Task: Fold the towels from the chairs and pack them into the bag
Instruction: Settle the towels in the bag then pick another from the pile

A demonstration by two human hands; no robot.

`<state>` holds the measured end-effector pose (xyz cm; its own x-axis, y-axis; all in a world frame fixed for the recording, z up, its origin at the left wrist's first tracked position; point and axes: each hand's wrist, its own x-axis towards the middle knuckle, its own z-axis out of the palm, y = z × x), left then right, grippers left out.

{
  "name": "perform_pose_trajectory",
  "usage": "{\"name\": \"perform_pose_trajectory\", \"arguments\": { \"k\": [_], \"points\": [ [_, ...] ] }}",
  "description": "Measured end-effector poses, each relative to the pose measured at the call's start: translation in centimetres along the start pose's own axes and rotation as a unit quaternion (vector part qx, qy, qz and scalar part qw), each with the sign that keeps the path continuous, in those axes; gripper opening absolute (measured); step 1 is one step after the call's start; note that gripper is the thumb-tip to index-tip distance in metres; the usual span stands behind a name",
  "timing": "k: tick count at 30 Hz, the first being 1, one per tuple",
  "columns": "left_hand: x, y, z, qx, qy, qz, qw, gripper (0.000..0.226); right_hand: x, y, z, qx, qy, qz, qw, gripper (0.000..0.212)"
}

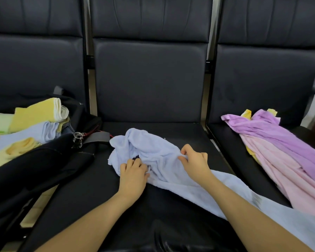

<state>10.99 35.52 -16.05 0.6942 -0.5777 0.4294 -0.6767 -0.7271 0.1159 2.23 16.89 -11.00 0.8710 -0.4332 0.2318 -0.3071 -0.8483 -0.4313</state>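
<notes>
Pale-blue terry cloth, the light blue towel (153,151), lies crumpled and unfolded on the middle chair seat (171,131), one end trailing off toward the lower right. Left hand (133,176) has its fingers curled into the bunched cloth near the towel's left edge; right hand (195,160) pinches a ridge of the same towel between thumb and fingers. Folding of this piece appears barely begun. To the left, the black bag (35,166) lies open on the neighbouring seat, already holding folded yellow and blue towels (38,115). On the right seat a purple towel (273,131) and a pink towel (289,170) lie loose, unfolded, with yellow cloth showing beneath. Judged roughly half complete. Seating is dark padded chairs in a row; little else of the room shows.
</notes>
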Motion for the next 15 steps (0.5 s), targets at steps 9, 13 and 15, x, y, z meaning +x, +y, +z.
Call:
{"name": "perform_pose_trajectory", "arguments": {
  "k": [9,13,15],
  "points": [
    [3.5,0.1,-5.6,-0.171,0.108,-0.076,0.976,0.022,-0.2,-1.4,-3.2,0.218,0.189,-0.026,0.957,0.004],
    [4.0,0.1,-7.0,-0.267,0.090,-0.147,0.948,0.016,-0.4,-1.5,-2.5,0.080,0.214,-0.145,0.963,0.011],
    [3.8,0.0,-7.0,-0.270,0.074,-0.154,0.948,0.018,-0.8,-1.6,-1.5,0.003,0.131,-0.213,0.968,0.016]
  ]
}}
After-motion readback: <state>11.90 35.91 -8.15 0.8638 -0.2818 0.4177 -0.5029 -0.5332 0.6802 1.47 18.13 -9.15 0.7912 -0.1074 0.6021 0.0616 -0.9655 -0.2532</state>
